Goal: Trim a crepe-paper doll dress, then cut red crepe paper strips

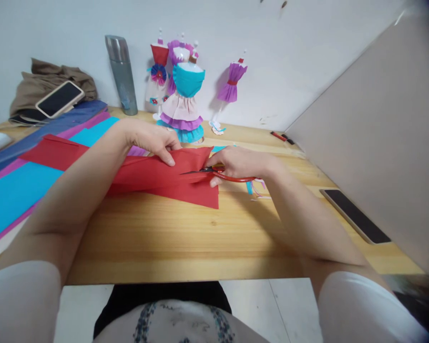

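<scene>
A long piece of red fabric point(153, 174) lies across the table in front of me, its right end lifted a little. My left hand point(155, 140) pinches the upper edge of this fabric between thumb and fingers. In my right hand point(236, 164) is a pair of scissors point(232, 177) with red handles, its dark blades pointing left along the fabric. The blades lie at the cloth's right part; whether both sides of the cloth are between them I cannot tell. Beneath it, a lower red layer reaches toward me.
Blue fabric point(25, 195) and purple strips lie at left. Small dressed mannequins point(189, 85) and a grey bottle point(123, 78) stand along the wall. A phone point(60, 98) rests on brown cloth point(53, 76); a dark flat device point(355, 215) lies right, beside a partition point(372, 119). Scraps point(254, 187) lie behind the scissors.
</scene>
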The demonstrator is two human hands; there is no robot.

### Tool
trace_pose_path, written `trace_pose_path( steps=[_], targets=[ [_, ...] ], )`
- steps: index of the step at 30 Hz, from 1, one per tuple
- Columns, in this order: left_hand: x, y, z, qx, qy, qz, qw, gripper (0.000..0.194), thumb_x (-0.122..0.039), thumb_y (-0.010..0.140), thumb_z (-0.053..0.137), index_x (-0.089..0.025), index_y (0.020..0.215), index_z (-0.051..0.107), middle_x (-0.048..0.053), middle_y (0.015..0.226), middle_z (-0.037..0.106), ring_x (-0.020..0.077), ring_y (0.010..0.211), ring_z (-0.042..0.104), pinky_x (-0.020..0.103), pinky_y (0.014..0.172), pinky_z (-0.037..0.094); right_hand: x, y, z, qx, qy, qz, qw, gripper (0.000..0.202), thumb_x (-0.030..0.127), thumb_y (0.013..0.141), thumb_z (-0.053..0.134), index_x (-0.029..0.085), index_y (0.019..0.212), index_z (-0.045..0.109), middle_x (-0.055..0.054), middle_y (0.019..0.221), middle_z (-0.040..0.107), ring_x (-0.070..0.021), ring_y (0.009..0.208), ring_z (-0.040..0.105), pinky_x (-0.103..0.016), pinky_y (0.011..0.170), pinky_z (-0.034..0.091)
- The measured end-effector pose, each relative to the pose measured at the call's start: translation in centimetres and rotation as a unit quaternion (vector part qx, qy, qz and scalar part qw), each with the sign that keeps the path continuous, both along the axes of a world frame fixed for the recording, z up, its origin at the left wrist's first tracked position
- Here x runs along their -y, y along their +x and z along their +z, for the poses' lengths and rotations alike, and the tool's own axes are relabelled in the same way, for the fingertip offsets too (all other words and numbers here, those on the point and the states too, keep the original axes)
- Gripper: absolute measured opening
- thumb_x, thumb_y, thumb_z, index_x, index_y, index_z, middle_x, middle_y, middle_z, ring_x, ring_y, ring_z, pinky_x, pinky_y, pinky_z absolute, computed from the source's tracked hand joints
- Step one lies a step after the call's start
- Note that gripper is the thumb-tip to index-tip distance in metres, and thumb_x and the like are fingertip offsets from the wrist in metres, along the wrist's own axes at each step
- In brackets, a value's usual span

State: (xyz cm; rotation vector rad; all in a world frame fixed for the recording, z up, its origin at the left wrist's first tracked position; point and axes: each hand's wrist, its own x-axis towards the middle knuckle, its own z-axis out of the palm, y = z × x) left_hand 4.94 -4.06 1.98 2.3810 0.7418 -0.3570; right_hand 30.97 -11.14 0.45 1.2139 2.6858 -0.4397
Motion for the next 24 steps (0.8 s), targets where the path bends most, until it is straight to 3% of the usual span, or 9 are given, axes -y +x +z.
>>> trace_pose_path(
  steps=[4,11,18,24],
  targets=[
    [0.08,-0.04,0.05,0.002,0.022,-0.013,1.000,0.034,-0.043,0.087,0.069,-0.016,0.102,0.081,0.004,0.093,0.081,0.0174,0.083,0.067,0.022,0.071,0.041,-0.07,-0.13,-0.05,0.002,-0.028,-0.021,0.999,0.027,0.043,0.092,0.076,0.022,0.109,0.081,-0.006,0.098,0.081,-0.0237,0.086,0.069,-0.031,0.074,0.043],
    [0.06,0.05,0.05,-0.011,0.026,0.005,1.000,0.030,-0.041,0.085,0.069,-0.017,0.098,0.080,0.004,0.083,0.078,0.0161,0.073,0.064,0.022,0.066,0.039,-0.47,0.11,-0.46,-0.007,-0.015,0.000,1.000,0.029,0.044,0.094,0.069,0.019,0.102,0.081,-0.003,0.078,0.073,-0.0166,0.069,0.058,-0.029,0.069,0.037],
    [-0.07,-0.17,0.05,-0.045,-0.003,0.020,0.999,0.031,-0.041,0.081,0.072,-0.016,0.098,0.079,0.006,0.092,0.080,0.0176,0.077,0.066,0.022,0.067,0.045,-0.47,0.27,-0.86,-0.007,0.020,-0.011,1.000,0.022,0.040,0.088,0.078,0.021,0.099,0.083,-0.002,0.078,0.073,-0.0146,0.066,0.052,-0.028,0.066,0.034],
    [-0.47,-0.81,-0.28,-0.082,-0.017,0.020,0.996,0.030,-0.039,0.082,0.071,-0.012,0.094,0.076,0.006,0.082,0.076,0.0169,0.074,0.060,0.024,0.069,0.048,-0.02,0.31,-0.77,0.021,0.063,-0.002,0.998,0.024,0.040,0.097,0.069,0.021,0.097,0.082,-0.005,0.076,0.073,-0.0162,0.069,0.056,-0.030,0.066,0.031]
  ],
)
